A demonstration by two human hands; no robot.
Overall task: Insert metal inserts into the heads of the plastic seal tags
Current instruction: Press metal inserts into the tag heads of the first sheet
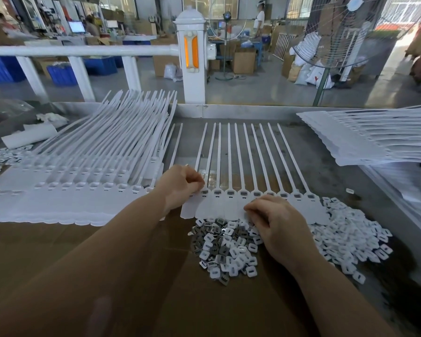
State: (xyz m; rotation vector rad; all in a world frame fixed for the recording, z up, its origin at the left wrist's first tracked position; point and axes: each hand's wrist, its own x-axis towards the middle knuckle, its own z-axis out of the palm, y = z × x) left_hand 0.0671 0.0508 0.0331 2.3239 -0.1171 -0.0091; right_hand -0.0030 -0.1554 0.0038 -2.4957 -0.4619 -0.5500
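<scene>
Plainly, the head view shows a joined strip of seal tags [253, 205] lying flat on the cardboard-covered table [131, 276], straps pointing away and heads in a row just past both hands. The left hand [180, 188] has fingers curled at the leftmost head, apparently pinching an insert, though the fingertips hide it. The right hand [275, 222] rests curled on the tag flags, over the pile of metal inserts [219, 246]. Inserts look small, light, stiff and slippery: best pinched by their edges. Tags seem thin and flexible, so press the flag down.
</scene>
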